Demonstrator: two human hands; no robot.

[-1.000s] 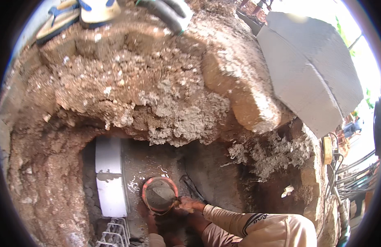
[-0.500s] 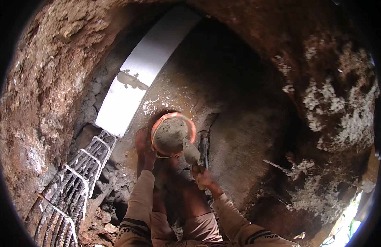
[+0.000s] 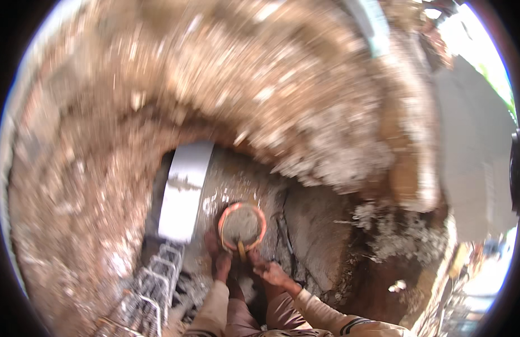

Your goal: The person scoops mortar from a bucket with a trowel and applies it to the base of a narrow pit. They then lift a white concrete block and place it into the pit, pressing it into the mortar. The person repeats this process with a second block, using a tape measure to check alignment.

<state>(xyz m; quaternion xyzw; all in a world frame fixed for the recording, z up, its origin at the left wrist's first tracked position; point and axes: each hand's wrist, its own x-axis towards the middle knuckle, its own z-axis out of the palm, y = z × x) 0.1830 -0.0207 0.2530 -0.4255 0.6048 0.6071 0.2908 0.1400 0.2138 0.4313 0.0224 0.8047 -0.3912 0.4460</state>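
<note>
An orange-rimmed bucket [image 3: 264, 218] full of grey wet mortar [image 3: 241, 222] stands on the muddy ground between my feet. The trowel [image 3: 241, 248] rests in it, blade in the mortar, its yellowish handle leaning over the near rim. My left hand [image 3: 222, 262] is at the bucket's near left side, close to the rim; its fingers are too blurred to read. To the right of the trowel handle, my right hand [image 3: 274, 274] is apart from it, its fingers pointing toward the bucket and smeared by motion.
A rough earth wall [image 3: 226, 73] curves round the pit. Left of the bucket lies a long white block [image 3: 178, 210], with a steel rebar cage [image 3: 159, 281] nearer me. A dark rod [image 3: 287, 233] lies right of the bucket. Bright open ground shows at far right.
The view has tilted up, blurring and showing more wall and the outside. My right hand has left the trowel, which now sits in the bucket's mortar. The left hand stays by the rim.
</note>
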